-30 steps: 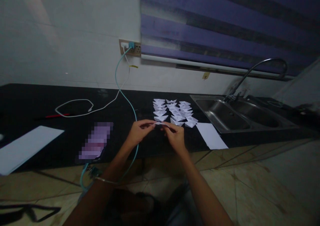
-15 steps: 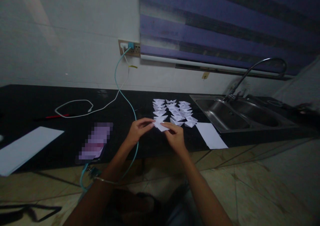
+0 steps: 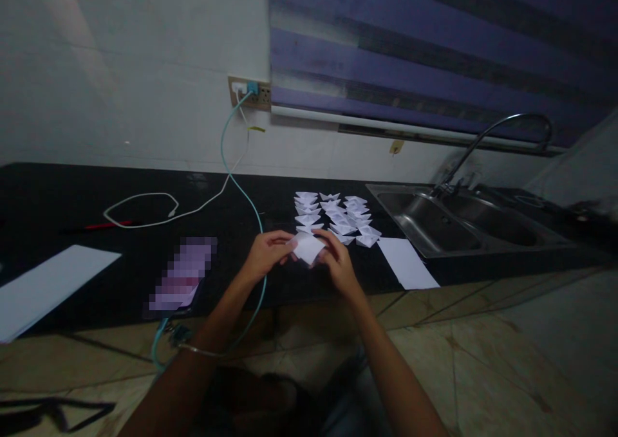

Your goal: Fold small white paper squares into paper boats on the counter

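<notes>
Turned diamond-wise since the earlier frame, the folded paper (image 3: 309, 248) is pinched between left hand (image 3: 267, 254) and right hand (image 3: 337, 260), over the counter (image 3: 284, 199) toward its front edge; a slack pinch could let folds spring open.

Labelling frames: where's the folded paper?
In the head view, the folded paper is central, between left hand and right hand, nearer than the paper boats.

Dim light throughout. I face a pale wall (image 3: 159, 115) bearing a socket plate (image 3: 264, 97); right of it hangs a purple-and-grey striped blind (image 3: 425, 44). Against the wall runs a black countertop (image 3: 226, 221), with a steel double-bowl sink (image 3: 389, 197) and arched faucet (image 3: 447, 185) toward my right. Beige tiled floor (image 3: 483, 360) below.
</notes>
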